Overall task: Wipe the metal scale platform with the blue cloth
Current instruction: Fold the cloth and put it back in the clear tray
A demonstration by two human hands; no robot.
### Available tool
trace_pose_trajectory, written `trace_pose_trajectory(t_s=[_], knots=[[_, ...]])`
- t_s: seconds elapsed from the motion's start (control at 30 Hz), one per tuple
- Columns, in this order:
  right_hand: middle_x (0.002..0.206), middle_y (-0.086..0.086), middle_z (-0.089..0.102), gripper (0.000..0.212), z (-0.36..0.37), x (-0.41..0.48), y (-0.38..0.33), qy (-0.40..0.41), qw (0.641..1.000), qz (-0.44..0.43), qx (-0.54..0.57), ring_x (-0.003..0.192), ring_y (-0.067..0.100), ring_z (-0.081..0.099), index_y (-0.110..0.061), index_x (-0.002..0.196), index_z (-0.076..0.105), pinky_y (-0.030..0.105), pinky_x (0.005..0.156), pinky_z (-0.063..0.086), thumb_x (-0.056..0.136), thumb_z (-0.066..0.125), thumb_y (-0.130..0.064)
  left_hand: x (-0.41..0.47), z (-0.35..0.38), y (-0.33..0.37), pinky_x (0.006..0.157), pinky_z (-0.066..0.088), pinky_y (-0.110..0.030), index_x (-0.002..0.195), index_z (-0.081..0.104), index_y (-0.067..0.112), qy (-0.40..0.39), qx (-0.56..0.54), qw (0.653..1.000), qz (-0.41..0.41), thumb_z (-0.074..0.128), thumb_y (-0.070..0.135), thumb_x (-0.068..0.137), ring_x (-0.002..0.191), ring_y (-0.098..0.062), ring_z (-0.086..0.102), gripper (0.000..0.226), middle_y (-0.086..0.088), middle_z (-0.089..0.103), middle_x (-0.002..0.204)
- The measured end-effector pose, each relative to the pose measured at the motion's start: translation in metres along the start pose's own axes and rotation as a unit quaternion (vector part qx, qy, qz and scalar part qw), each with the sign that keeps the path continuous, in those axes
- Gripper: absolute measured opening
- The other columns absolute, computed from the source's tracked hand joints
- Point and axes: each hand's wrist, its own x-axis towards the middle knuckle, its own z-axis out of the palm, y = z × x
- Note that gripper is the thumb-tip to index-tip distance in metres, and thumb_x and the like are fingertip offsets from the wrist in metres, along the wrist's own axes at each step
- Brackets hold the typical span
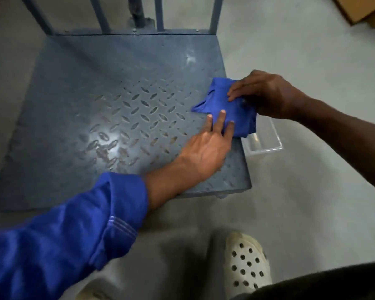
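Soft, moderate light falls from above. It throws a white glare patch on the tread of the metal scale platform [85, 83], left of its middle, washing out the pattern there. A fainter sheen sits near its far right corner. The right forearm [333, 135] lies in shade and reads very dark. A broad soft shadow darkens the floor [182, 245] beside the white shoe [247, 263]. The blue sleeve [63, 234] and the platform's left edge are blurred, while the blue cloth [225, 109] looks sharper. Wide-angle distortion splays the bars [100, 14] at the top.
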Motion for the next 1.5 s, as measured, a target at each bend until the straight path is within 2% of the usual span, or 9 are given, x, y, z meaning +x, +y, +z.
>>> trace_pose_trajectory(t_s=[0.2,0.3,0.43,0.6,0.9,1.03,1.27,1.4,1.5], knots=[[0.120,-0.003,0.076,0.053,-0.021,-0.055,0.025,-0.036,0.985,0.168,0.026,0.103,0.033,0.070,-0.012,0.109,0.080,0.043,0.087,0.057,0.069,0.046,-0.003,0.049,-0.001,0.069,0.104,0.052,-0.045,0.167,0.021,0.005,0.031,-0.071,0.997,0.012,0.052,-0.005,0.103,0.147,-0.040,0.049,0.071,-0.021,-0.005,0.178],[0.119,-0.003,0.076,0.064,-0.014,-0.069,0.048,-0.068,0.978,0.197,0.031,0.101,0.027,0.069,-0.012,0.107,0.081,0.030,0.086,0.051,0.060,0.057,0.024,0.067,0.011,0.092,0.112,0.049,-0.040,0.163,0.024,-0.004,0.022,-0.068,0.997,0.012,0.058,-0.003,0.102,0.162,-0.040,0.025,0.069,-0.029,-0.005,0.176],[0.122,-0.007,0.076,0.064,0.010,-0.078,0.080,-0.160,0.965,0.204,0.039,0.104,0.021,0.069,-0.019,0.108,0.082,0.024,0.087,0.045,0.063,0.065,0.023,0.089,0.027,0.121,0.123,0.039,-0.041,0.164,0.018,-0.009,-0.046,-0.093,0.994,-0.017,0.065,0.005,0.102,0.164,-0.045,0.009,0.079,-0.036,-0.010,0.173],[0.116,-0.005,0.078,0.062,0.052,-0.076,0.103,-0.216,0.944,0.238,0.073,0.105,0.024,0.072,-0.026,0.108,0.081,0.039,0.093,0.058,0.067,0.067,0.018,0.118,0.040,0.130,0.134,0.017,-0.048,0.165,0.018,-0.008,-0.145,-0.116,0.981,-0.059,0.060,0.020,0.107,0.164,-0.046,-0.009,0.076,-0.033,-0.011,0.174],[0.114,0.008,0.077,0.024,0.114,-0.091,0.120,-0.064,0.990,0.127,-0.007,0.106,0.033,0.070,-0.011,0.102,0.079,0.046,0.091,0.057,0.087,0.062,-0.005,0.132,0.073,0.125,0.129,-0.007,-0.066,0.167,-0.001,-0.006,-0.191,0.035,0.976,-0.096,0.057,0.049,0.103,0.159,-0.056,-0.019,0.103,-0.037,-0.016,0.171],[0.109,-0.001,0.075,0.022,0.105,-0.083,0.103,-0.056,0.979,0.156,-0.120,0.106,0.032,0.063,-0.023,0.092,0.081,0.039,0.098,0.040,0.084,0.064,-0.009,0.133,0.071,0.125,0.129,-0.006,-0.068,0.166,-0.006,-0.007,-0.201,0.045,0.973,-0.103,0.058,0.050,0.102,0.158,-0.057,-0.019,0.107,-0.036,-0.015,0.172],[0.155,-0.006,0.054,0.059,0.105,-0.106,0.075,-0.227,0.929,0.269,-0.111,0.150,0.021,0.037,-0.027,0.148,0.058,0.057,0.123,0.007,0.089,0.066,-0.022,0.130,0.067,0.122,0.124,-0.011,-0.075,0.167,-0.002,-0.006,-0.241,0.092,0.963,-0.082,0.057,0.051,0.102,0.157,-0.057,-0.023,0.104,-0.031,-0.012,0.174],[0.134,0.007,0.070,0.050,0.110,-0.112,0.056,-0.133,0.945,0.274,-0.122,0.130,0.029,0.060,-0.018,0.140,0.064,0.049,0.120,0.025,0.090,0.059,-0.015,0.124,0.063,0.122,0.122,-0.011,-0.075,0.168,0.001,-0.003,-0.244,0.100,0.963,-0.065,0.054,0.047,0.104,0.160,-0.053,-0.020,0.097,-0.025,-0.006,0.177],[0.110,0.015,0.076,0.031,0.112,-0.101,0.051,0.002,0.938,0.346,-0.029,0.100,0.040,0.071,-0.011,0.123,0.073,0.046,0.091,0.053,0.095,0.063,-0.016,0.120,0.060,0.121,0.123,-0.009,-0.075,0.169,0.004,-0.002,-0.246,0.105,0.961,-0.067,0.058,0.046,0.103,0.161,-0.050,-0.018,0.098,-0.026,-0.005,0.177]])
